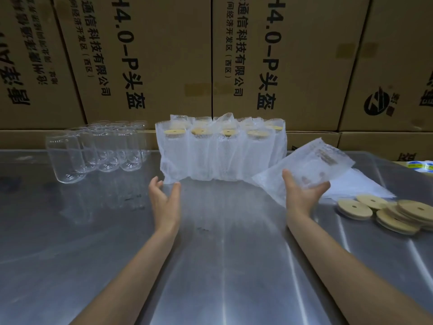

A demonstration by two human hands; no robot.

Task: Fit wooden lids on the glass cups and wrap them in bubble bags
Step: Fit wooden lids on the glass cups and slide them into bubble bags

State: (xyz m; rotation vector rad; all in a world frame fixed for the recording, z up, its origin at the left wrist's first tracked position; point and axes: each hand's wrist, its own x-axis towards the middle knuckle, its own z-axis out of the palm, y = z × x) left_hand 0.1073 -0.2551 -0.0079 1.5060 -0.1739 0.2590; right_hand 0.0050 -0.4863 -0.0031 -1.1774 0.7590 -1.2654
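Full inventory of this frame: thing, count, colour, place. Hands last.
bare glass cups: about a dozen, exact count unclear, clear, clustered far left on the table.
wrapped cups: at least five in the front row, more behind, wooden lids showing, white bubble bags, centre back.
bagged cup: one, clear in a white bubble bag, tilted, in the right hand.
flat bubble bags: count unclear, white, lying right of the bagged cup.
wooden lids: at least six, tan, loose pile at right.
tape roll: one, blue and yellow, far right edge.
table: one, grey metal.
cardboard boxes: several, brown, stacked behind.
left hand: open, holding nothing.
right hand: holds the bagged cup.
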